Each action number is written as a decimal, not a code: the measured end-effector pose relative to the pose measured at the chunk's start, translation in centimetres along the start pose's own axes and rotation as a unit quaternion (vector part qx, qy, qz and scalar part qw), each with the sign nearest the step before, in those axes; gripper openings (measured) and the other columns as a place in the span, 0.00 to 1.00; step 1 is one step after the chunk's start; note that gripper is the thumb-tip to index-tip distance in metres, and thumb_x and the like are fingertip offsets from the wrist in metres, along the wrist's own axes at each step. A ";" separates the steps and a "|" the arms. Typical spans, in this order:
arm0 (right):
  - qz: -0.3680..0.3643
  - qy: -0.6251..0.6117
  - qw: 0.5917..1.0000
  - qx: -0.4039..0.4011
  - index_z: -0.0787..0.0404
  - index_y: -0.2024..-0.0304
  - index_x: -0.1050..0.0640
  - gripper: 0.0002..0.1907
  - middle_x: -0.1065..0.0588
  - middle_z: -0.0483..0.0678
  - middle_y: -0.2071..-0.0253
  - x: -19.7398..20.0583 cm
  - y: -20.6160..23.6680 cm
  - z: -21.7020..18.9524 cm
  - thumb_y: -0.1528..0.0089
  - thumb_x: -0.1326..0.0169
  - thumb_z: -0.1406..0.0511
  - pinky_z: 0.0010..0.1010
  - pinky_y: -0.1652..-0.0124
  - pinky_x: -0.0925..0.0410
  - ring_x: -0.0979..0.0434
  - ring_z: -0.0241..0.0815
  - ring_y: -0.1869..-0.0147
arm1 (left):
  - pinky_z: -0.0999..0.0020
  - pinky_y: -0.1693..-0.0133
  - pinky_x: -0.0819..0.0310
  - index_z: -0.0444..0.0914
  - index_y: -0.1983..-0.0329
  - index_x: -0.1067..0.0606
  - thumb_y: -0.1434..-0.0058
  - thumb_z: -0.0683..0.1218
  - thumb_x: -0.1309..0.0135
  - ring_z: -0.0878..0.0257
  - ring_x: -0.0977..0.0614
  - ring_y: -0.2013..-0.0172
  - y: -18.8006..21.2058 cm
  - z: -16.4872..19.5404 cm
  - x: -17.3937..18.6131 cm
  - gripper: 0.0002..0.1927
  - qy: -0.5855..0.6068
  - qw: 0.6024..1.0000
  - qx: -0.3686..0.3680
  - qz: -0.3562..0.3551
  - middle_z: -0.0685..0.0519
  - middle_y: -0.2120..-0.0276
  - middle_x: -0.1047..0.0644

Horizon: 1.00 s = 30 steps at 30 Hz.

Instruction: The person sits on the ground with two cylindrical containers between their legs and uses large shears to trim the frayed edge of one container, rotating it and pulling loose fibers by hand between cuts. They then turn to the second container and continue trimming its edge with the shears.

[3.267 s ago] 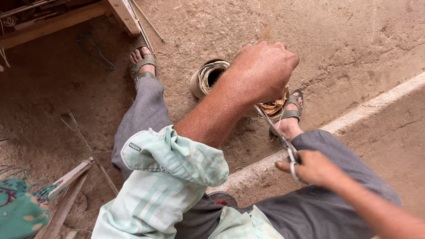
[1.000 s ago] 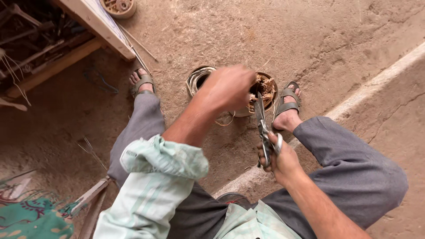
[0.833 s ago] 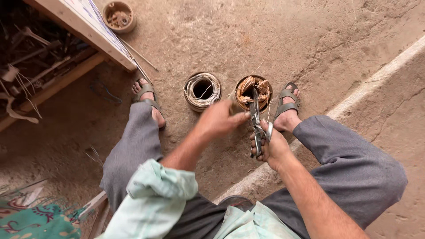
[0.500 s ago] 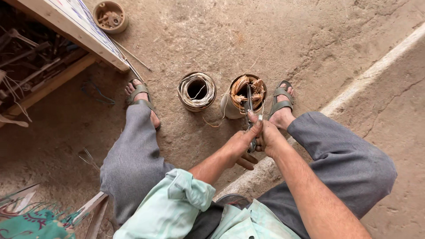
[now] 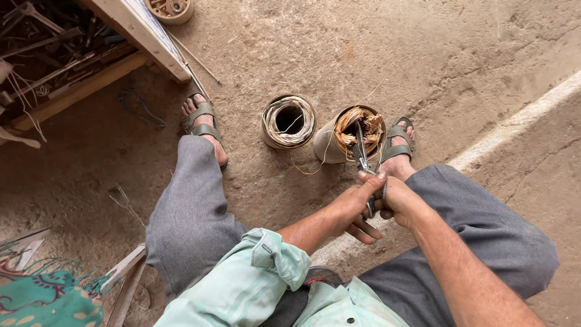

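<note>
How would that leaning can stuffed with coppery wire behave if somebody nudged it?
The can already leans to one side, so it would probably tip or roll. The wire filling it looks thin and tangled, likely springy rather than stiff. Packed with metal, it may feel heavy for its size.

A second round can, ringed with pale coiled wire around a dark hollow, stands on the dusty concrete floor. At ten o'clock a wooden frame slants over a heap of dark metal rods. At eleven o'clock a small tub holds metal bits. A teal patterned cloth lies at seven o'clock.
</note>
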State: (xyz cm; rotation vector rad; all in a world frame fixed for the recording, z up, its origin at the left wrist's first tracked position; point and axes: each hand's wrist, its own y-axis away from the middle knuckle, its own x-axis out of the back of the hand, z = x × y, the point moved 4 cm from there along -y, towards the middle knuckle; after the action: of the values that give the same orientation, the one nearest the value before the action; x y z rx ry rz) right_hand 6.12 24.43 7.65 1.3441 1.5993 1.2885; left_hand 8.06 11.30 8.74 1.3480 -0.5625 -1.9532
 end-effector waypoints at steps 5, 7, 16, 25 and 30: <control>0.043 -0.011 0.999 0.009 0.55 0.71 0.27 0.31 0.32 0.41 0.82 -0.4 0.5 0.7 0.35 0.57 0.38 0.28 0.81 0.47 0.35 0.35 0.82 | 0.57 0.78 0.18 0.33 0.45 0.28 0.46 0.82 0.61 0.49 0.16 0.75 0.1 0.0 0.2 0.52 -0.016 1.000 -0.002 0.004 0.46 0.65 0.23; 0.041 -0.002 0.999 0.022 0.55 0.71 0.27 0.32 0.34 0.40 0.82 -0.7 0.5 1.0 0.34 0.57 0.36 0.28 0.80 0.46 0.38 0.33 0.82 | 0.57 0.78 0.19 0.34 0.47 0.28 0.50 0.84 0.61 0.50 0.16 0.75 0.0 -0.2 0.5 0.53 -0.021 1.000 0.006 0.008 0.47 0.66 0.23; -0.012 -0.117 0.993 0.018 0.55 0.71 0.26 0.32 0.30 0.42 0.81 -1.1 -0.3 1.3 0.37 0.56 0.36 0.31 0.80 0.41 0.32 0.37 0.81 | 0.54 0.79 0.17 0.29 0.62 0.24 0.56 0.87 0.62 0.50 0.16 0.77 -1.1 0.7 1.1 0.57 -0.047 0.998 0.029 0.032 0.44 0.73 0.22; -0.046 -0.227 0.972 0.034 0.53 0.69 0.24 0.31 0.27 0.42 0.78 -1.4 0.2 1.0 0.39 0.55 0.36 0.33 0.78 0.36 0.28 0.38 0.78 | 0.59 0.80 0.19 0.29 0.71 0.23 0.55 0.88 0.65 0.53 0.17 0.81 0.4 1.7 0.8 0.57 -0.092 0.995 0.010 0.026 0.44 0.76 0.22; -0.003 -0.192 0.981 0.003 0.54 0.73 0.27 0.33 0.28 0.43 0.80 -2.2 -0.4 -0.1 0.41 0.57 0.33 0.36 0.79 0.36 0.28 0.40 0.79 | 0.59 0.80 0.19 0.28 0.73 0.23 0.55 0.87 0.65 0.53 0.17 0.82 0.3 2.2 1.5 0.57 -0.099 0.994 0.022 0.050 0.43 0.78 0.22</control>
State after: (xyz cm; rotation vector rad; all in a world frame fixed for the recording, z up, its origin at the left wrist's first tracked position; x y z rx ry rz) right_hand 6.45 22.26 7.08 1.4849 1.3361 0.9483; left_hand 5.78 9.96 8.82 1.1362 -0.7578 -2.0137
